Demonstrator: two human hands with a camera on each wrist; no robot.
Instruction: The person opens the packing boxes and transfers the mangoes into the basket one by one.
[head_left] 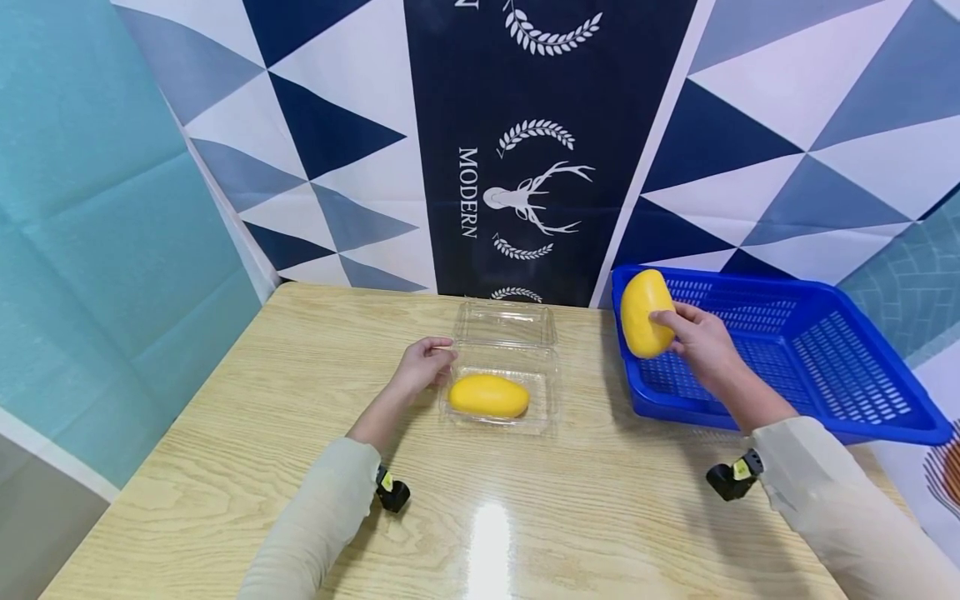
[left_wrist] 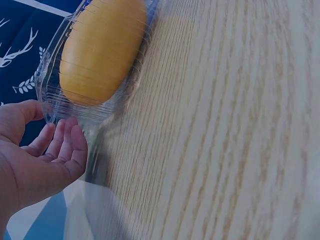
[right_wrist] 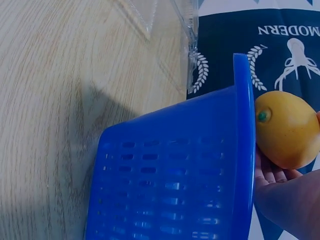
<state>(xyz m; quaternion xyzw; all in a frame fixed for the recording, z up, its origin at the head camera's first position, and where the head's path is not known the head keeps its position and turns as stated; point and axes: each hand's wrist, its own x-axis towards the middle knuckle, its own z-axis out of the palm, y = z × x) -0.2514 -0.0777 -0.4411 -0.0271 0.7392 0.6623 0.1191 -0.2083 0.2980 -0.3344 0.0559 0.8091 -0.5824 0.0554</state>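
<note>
In the head view a clear plastic clamshell box [head_left: 543,392] lies on the table with its lid raised at the back. One yellow mango [head_left: 489,395] lies lengthwise in its front part. My left hand [head_left: 425,367] pinches the box's left edge between thumb and fingers; the left wrist view shows the fingertips right at the clear rim. My right hand [head_left: 705,342] grips a second yellow mango [head_left: 647,313], holding it upright over the left rim of a blue plastic basket [head_left: 637,392]. A small green stem spot shows on that mango in the right wrist view.
The blue basket has slotted sides and stands at the table's back right. Behind the wood-grain table [head_left: 300,358] hangs a patterned cloth [head_left: 517,100] with triangles and a deer head. A pale teal surface rises at the left.
</note>
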